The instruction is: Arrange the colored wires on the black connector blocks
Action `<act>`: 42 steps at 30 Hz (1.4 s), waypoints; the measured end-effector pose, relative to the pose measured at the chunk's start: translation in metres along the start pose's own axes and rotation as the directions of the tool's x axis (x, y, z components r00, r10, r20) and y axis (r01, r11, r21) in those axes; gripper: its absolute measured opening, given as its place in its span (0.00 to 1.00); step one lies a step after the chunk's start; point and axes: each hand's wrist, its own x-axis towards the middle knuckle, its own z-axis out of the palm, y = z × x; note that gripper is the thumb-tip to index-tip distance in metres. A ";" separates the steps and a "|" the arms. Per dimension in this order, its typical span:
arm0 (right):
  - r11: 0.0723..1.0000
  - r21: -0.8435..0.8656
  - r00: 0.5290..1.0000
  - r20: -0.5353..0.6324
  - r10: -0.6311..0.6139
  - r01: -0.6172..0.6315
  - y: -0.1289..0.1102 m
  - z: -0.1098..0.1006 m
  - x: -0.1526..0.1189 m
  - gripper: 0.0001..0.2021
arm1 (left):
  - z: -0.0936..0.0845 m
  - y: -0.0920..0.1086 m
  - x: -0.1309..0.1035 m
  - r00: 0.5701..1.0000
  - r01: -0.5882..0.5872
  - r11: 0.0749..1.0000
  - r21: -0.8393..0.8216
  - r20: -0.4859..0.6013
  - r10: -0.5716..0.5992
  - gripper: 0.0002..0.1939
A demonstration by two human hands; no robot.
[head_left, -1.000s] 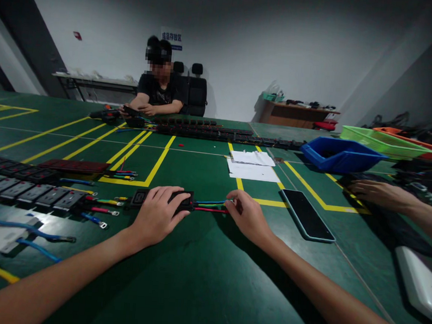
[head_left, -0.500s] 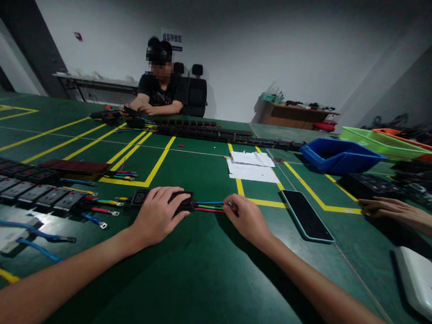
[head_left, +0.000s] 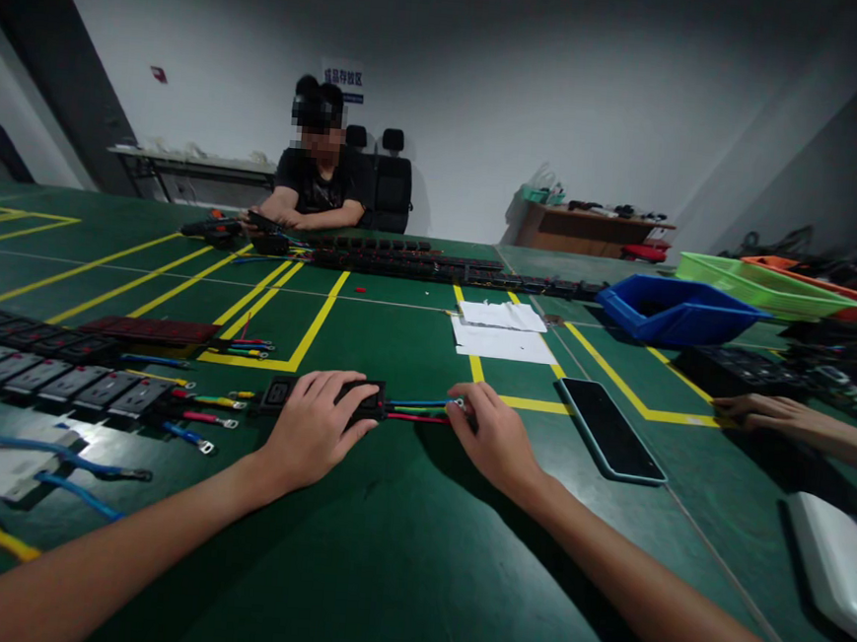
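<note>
My left hand (head_left: 314,426) lies over a short black socket strip (head_left: 276,388), its fingers curled across the top and the thumb along the near side. Blue, green-yellow and red wires (head_left: 413,416) run out of the strip's right end. At their far ends my right hand (head_left: 490,435) is closed in a pinch. A small metal lug shows at the tip of the blue wire by the fingertips. How many wires the fingers grip is hidden. Just left of the socket strip lie lug-ended wires (head_left: 218,402) from a longer socket strip (head_left: 89,381).
A phone (head_left: 609,429) lies right of my right hand, with a white device (head_left: 843,566) nearer. White papers (head_left: 505,343) lie ahead. Another person's hand (head_left: 784,413) rests at the right. Blue (head_left: 673,316) and green bins (head_left: 762,286) stand beyond. Across the table sits a person (head_left: 321,179).
My right hand has shifted slightly right, and the lug on the blue wire now shows at its fingertips. My left hand stays on the socket strip.
</note>
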 end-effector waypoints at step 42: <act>0.995 -0.085 0.991 0.122 0.053 -0.043 0.002 0.003 0.002 0.06 | 0.000 0.001 0.001 1.000 -0.006 1.000 0.007 -0.003 0.006 0.21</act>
